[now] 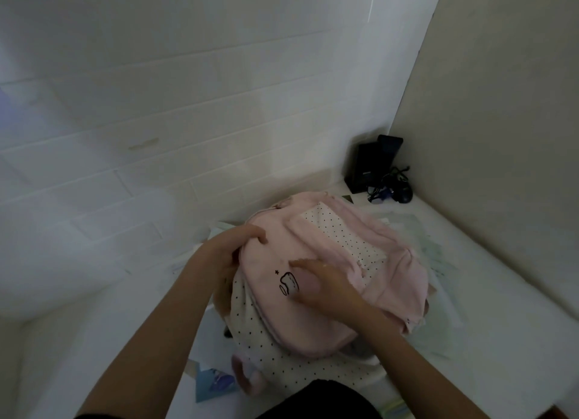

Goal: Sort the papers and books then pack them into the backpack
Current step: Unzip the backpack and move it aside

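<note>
L hand [233, 246] grip curled round left edge of pink backpack [316, 306], which lies mid white tabletop [501, 309] atop loose papers [438, 262]. R hand [326, 284] fingers straight, flat on its front. Black box [363, 168] far-right corner.

A dim corner of a home, most likely a bedroom or study nook. White wall [188, 105] from nine to twelve o'clock, with a painted brick-like pattern of staggered courses; plain beige wall [501, 105] at two o'clock, meeting it in a vertical corner. A white tabletop [501, 309] fills the lower field. Household clutter supports the reading: at one o'clock, in the corner, an upright black box [363, 168] beside a tangle of dark cables [391, 187]; at centre, a soft pink backpack [329, 262] with dotted cream panels and a small drawn motif, lying on loose papers [438, 255]. Light is weak and the view slightly blurred.
</note>
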A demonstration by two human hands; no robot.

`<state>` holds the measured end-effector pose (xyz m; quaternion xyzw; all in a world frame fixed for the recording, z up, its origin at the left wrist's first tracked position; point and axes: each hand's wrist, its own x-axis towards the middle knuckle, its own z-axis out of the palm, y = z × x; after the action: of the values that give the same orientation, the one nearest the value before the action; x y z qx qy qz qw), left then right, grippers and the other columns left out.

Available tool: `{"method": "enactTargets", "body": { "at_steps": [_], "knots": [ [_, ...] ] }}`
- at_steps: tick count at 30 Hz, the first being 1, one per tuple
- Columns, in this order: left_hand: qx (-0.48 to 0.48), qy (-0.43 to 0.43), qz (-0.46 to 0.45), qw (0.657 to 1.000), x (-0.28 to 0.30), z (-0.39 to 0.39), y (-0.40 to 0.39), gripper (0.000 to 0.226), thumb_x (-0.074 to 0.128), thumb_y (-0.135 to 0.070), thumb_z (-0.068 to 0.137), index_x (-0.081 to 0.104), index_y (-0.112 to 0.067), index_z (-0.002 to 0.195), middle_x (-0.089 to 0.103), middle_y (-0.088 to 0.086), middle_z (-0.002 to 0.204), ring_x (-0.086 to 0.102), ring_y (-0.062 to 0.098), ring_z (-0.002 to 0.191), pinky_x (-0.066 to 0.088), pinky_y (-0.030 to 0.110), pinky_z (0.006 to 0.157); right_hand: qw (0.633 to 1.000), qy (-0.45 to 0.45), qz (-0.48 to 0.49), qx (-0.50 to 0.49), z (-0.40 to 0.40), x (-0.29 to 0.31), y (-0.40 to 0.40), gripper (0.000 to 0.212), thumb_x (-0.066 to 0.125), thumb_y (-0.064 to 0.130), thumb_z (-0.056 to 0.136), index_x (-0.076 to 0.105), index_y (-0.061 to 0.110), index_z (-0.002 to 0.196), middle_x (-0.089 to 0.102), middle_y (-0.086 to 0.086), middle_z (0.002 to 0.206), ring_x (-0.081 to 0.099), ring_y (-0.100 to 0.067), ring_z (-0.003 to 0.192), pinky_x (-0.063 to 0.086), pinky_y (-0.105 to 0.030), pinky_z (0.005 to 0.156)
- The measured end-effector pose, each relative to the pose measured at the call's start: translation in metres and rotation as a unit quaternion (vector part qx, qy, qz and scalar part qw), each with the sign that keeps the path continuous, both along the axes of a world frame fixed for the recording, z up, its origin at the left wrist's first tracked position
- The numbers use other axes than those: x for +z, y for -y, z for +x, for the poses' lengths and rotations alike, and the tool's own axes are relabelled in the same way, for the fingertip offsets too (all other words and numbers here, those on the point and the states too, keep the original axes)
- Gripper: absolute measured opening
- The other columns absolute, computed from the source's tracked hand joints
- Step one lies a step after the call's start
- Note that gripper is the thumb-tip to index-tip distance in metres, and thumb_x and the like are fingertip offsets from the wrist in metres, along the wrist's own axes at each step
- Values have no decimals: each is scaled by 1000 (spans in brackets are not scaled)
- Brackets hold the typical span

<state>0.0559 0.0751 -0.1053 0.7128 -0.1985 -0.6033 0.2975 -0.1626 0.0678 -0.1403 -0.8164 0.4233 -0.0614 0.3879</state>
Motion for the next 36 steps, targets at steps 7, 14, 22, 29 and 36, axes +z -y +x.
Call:
{"method": "enactTargets", "body": {
  "at_steps": [7,14,22,29,36],
  "knots": [
    [-197,289,65,935,2,-3,-3,48,61,-15,80,44,-5,123,53,14,104,54,28,94,49,32,74,968,-129,-85,-198,-36,-7,51,23,46,23,95,57,16,114,61,-4,116,57,-23,101,43,-30,86],
    [-435,456,-342,697,-6,-87,31,53,52,-3,82,52,-22,132,57,0,131,47,18,126,32,37,109,965,-233,44,-117,-45,-24,60,24,49,36,93,46,16,79,56,0,76,48,-12,67,41,-23,69],
    [-447,370,-261,772,-47,-119,27,23,55,-16,80,70,-10,96,70,6,94,61,21,87,47,30,77,970,-237,32,-49,-54,-36,45,22,44,30,96,45,18,77,52,1,82,53,-20,84,36,-25,72],
    [-355,404,-250,805,-47,-130,31,23,53,-29,87,59,-9,77,60,6,72,61,24,74,44,31,64,984,69,91,-139,-29,21,60,27,50,16,87,47,11,61,46,3,55,41,-10,51,33,-22,53],
    [-372,535,-227,724,-37,-111,43,30,48,-32,95,65,-8,91,61,7,94,55,23,93,41,33,70,998,-59,2,-37,-27,-15,42,26,56,39,90,48,18,103,56,3,86,55,-12,73,46,-28,69]
  ]
}}
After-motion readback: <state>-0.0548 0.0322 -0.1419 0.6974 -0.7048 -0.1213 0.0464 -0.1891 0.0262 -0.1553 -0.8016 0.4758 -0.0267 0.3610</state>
